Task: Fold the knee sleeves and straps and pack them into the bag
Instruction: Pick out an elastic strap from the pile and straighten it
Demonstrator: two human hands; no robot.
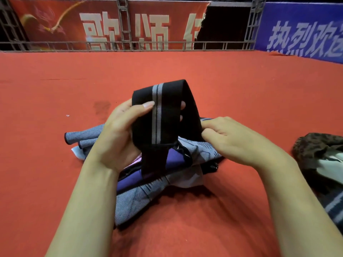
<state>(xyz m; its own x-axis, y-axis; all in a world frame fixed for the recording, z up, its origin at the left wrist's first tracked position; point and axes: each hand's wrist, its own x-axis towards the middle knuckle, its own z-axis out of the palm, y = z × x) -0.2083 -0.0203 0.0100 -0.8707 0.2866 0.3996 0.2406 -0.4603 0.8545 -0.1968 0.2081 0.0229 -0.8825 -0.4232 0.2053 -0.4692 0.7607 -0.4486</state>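
Note:
A black elastic strap (167,101) with a grey stripe is looped over the fingers of my left hand (118,134), whose thumb presses on its front face. My right hand (232,140) pinches the strap's right side where it runs down toward the pile. Its free end hangs below my left hand over a heap of grey striped knee sleeves (148,193) and a purple piece (176,158) on the red carpet. A dark patterned bag (319,154) lies at the right edge, partly cut off.
Red carpet (55,127) covers the floor all around. A metal truss railing (130,45) with red and blue banners stands along the far edge. Another grey striped piece (332,206) lies below the bag at the right.

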